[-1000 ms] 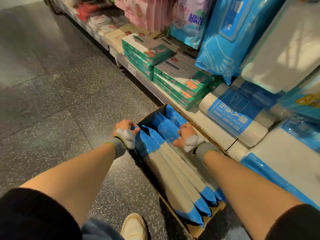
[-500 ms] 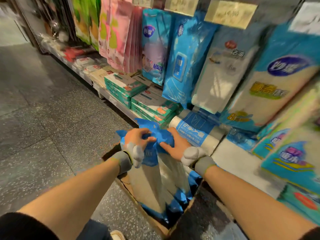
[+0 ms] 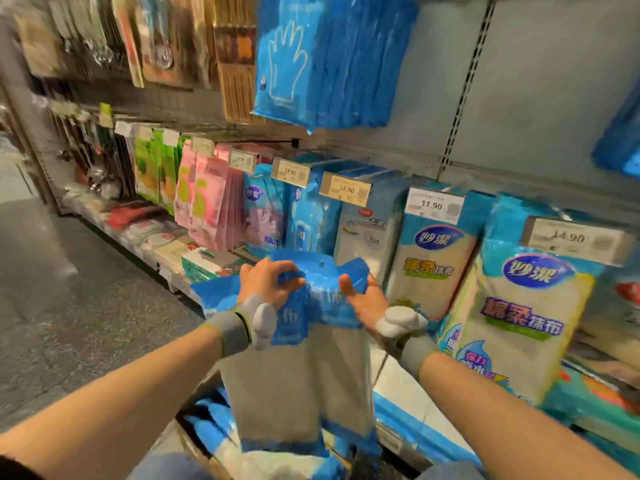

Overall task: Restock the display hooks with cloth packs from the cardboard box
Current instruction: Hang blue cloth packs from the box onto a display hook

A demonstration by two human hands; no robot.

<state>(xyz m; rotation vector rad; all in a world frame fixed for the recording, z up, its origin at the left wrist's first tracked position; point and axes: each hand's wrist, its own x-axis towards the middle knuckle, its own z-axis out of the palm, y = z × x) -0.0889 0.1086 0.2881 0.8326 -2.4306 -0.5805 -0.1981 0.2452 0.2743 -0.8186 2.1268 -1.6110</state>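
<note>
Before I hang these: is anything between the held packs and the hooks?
Nothing loose, but price tags and already hanging packs stand directly ahead of the cloth packs gripped by left hand and right hand.

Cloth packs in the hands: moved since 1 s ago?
Yes, up. The cloth packs, gripped by the left hand and right hand, lay wholly below the bottom shelf; now their tops are above it.

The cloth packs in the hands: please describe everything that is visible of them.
The cloth packs are a small bundle of flat plastic bags: blue headers with white characters and a hang hole, greyish cloth below, blue bottom edges. They hang upright before the shelf. The left hand and the right hand grip the crumpled headers from either side.
</note>
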